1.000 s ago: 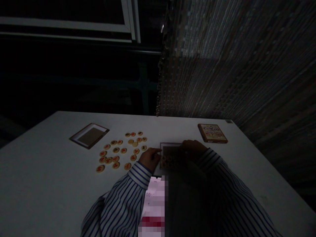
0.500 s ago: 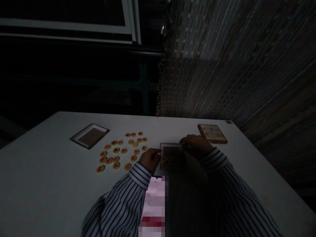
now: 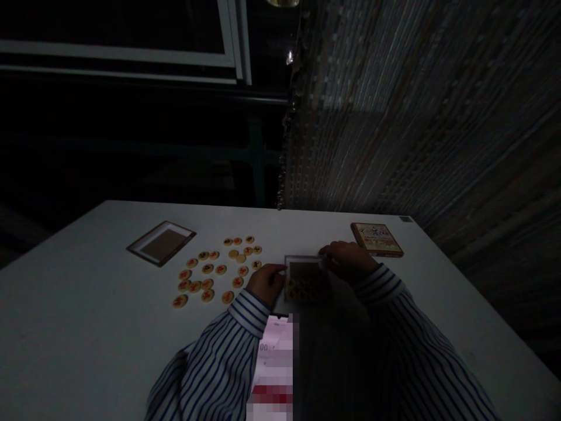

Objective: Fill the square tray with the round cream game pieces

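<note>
A small open box stands in front of me, with two rows of round Chinese chess pieces along its near side. The box's near part lies in deep shadow. My left hand grips the box's left edge between thumb and fingers. At the far right corner, my right hand is closed on the rim, its lower fingers lost in the dark. Left of the box, several loose Chinese chess pieces lie scattered on the white table, most with red or black characters, a couple showing blank faces.
A shallow open box part lies at the far left of the table. At the far right is a flat box with printed characters. A lit phone lies at the near edge between my arms. A string curtain hangs beyond the table.
The whole scene sits slightly lower in view as my head tilts a little. Both hands keep their places on the box, and the pieces have not moved.
</note>
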Tool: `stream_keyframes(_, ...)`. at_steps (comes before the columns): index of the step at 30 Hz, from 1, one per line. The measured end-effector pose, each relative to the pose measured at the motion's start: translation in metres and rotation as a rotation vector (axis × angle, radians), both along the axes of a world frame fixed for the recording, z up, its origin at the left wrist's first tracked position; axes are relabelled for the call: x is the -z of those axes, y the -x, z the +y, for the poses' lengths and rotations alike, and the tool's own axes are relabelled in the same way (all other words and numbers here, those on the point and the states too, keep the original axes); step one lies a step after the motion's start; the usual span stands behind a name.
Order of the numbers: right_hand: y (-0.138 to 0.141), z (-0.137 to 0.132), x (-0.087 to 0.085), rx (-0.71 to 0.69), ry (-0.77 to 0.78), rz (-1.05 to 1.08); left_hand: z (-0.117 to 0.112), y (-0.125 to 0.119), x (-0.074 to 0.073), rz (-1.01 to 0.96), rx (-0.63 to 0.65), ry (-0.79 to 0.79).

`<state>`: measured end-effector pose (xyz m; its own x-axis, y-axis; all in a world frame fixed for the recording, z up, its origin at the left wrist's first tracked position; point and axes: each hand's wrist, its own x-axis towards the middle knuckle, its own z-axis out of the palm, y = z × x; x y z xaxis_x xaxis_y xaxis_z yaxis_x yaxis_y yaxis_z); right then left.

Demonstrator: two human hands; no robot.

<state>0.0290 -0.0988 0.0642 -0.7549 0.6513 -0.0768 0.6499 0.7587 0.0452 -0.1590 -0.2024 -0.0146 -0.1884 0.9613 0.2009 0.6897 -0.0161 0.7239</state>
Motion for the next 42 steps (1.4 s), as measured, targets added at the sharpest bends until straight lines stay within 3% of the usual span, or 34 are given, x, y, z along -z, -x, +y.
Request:
stream_keyframes(10, 0.001, -0.005, -0.007, -0.013, -0.017, 0.043, -0.001, 0.004, -0.003, -0.058, -0.070, -0.085)
stream_keyframes(26, -0.001, -0.004, -0.003, -0.051, -0.039, 0.067, -0.008, 0.005, -0.009, -0.093, -0.004, -0.131)
stream_keyframes(36, 0.001, -0.005, -0.002, -0.086, -0.046, 0.092, -0.028, -0.001, -0.024, -0.035, 0.060, -0.139)
stream_keyframes(42, 0.007, -0.014, -0.004, -0.177, -0.025, 0.091, -0.048, 0.005, -0.029, -0.060, 0.069, -0.165)
